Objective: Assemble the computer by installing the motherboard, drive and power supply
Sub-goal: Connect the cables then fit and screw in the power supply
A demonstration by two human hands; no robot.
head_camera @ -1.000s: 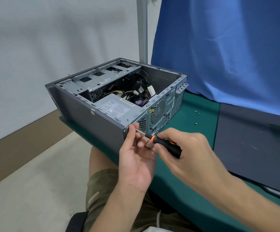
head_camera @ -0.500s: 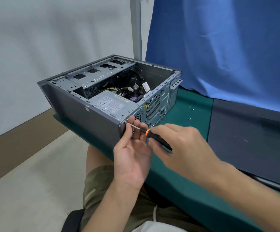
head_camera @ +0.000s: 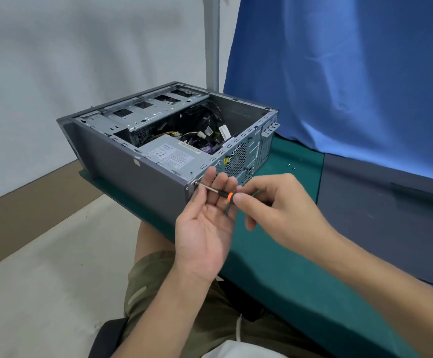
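Observation:
A grey computer case lies on its side on the green mat, its open side facing up. Inside, the silver power supply sits at the near rear corner, with cables and a drive cage behind it. My right hand grips a screwdriver with a black and orange handle. Its tip rests on a screw at the case's rear corner. My left hand is palm up under the shaft, fingers steadying it.
Two loose screws lie on the mat right of the case. A dark grey case panel lies flat on the right. A blue cloth hangs behind, next to a grey pole. The case overhangs the table edge above my lap.
The view has shifted slightly. My left fingers have spread out along the screwdriver shaft, and my right hand has turned around the handle, which is more hidden now.

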